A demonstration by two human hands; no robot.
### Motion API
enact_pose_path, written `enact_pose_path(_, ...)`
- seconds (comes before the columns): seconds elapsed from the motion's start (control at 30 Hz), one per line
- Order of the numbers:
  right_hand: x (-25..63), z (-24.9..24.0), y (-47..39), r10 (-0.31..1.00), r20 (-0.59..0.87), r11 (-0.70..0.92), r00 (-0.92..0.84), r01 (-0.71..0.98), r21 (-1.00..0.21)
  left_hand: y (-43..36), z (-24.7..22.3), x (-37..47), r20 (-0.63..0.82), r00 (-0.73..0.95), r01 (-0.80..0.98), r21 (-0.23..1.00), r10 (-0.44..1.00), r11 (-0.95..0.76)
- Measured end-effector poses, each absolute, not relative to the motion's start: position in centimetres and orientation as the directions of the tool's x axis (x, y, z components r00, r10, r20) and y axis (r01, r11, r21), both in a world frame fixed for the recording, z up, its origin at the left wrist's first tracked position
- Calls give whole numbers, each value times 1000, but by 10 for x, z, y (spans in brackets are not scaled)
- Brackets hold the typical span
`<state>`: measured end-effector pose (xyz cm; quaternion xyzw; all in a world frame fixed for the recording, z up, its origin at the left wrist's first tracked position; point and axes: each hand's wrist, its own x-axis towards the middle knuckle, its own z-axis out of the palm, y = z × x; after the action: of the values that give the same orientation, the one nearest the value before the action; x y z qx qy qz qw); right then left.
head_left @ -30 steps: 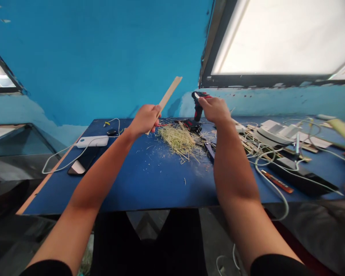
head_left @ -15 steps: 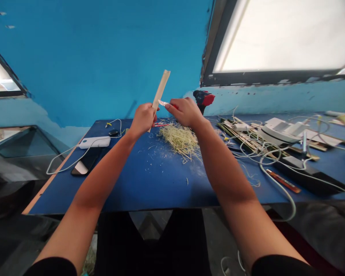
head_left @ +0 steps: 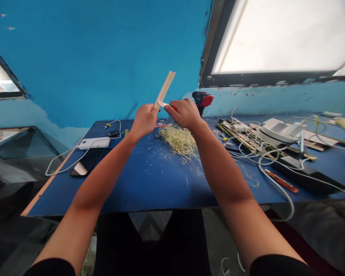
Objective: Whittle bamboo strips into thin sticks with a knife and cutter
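Observation:
My left hand (head_left: 145, 119) is wrapped round the lower part of a pale bamboo strip (head_left: 166, 87), which tilts up and to the right above the table. In my right hand (head_left: 185, 112) is a utility knife (head_left: 163, 104) with a bit of red handle showing between the fingers. Its blade lies against the strip, just above my left fingers. Below both hands a loose heap of thin pale shavings (head_left: 178, 142) rests on the blue table (head_left: 158, 188). The strip's lower end is hidden by my left hand.
A red and black power drill (head_left: 202, 100) stands behind my right hand. To the right lie tangled white cables (head_left: 261, 153), a white device (head_left: 281, 132), bamboo pieces and an orange cutter (head_left: 281, 181). A white power bank (head_left: 94, 143) and a phone (head_left: 84, 163) lie left.
The bamboo strip leans a little further right, its top end shifted right. My left hand has turned slightly with it, and the blade stays at the strip.

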<state>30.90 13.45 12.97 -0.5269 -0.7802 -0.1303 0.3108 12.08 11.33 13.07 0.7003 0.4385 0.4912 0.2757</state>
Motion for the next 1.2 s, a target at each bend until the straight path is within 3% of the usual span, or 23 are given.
enact_pose_path(0.2,329,124,150,756,636,341,-153,922,-184,103,132,125,456,195,582,659,868,-477)
enact_pose_path(0.33,347,123,156,747,659,291,-90,936,-201,98,130,131,449,265,631,588,853,-506)
enact_pose_path(0.5,355,121,161,768,639,247,-52,943,-221,99,130,130,398,290,646,589,870,-485)
enact_pose_path(0.63,378,108,177,812,580,131,61,950,-283,100,129,130,299,337,716,534,893,-449)
enact_pose_path(0.73,399,92,190,882,459,28,107,960,-279,101,127,130,230,382,713,542,895,-444)
enact_pose_path(0.83,409,79,200,924,363,-3,120,951,-308,107,123,128,201,384,634,653,901,-415)
enact_pose_path(0.97,405,79,204,907,409,77,96,919,-387,123,118,122,175,291,455,839,941,-297)
enact_pose_path(1.07,396,88,199,879,475,209,29,873,-441,134,115,118,166,202,133,972,965,-195)
enact_pose_path(1.2,371,104,183,890,454,346,-41,707,-616,141,111,113,191,193,-275,952,962,-134)
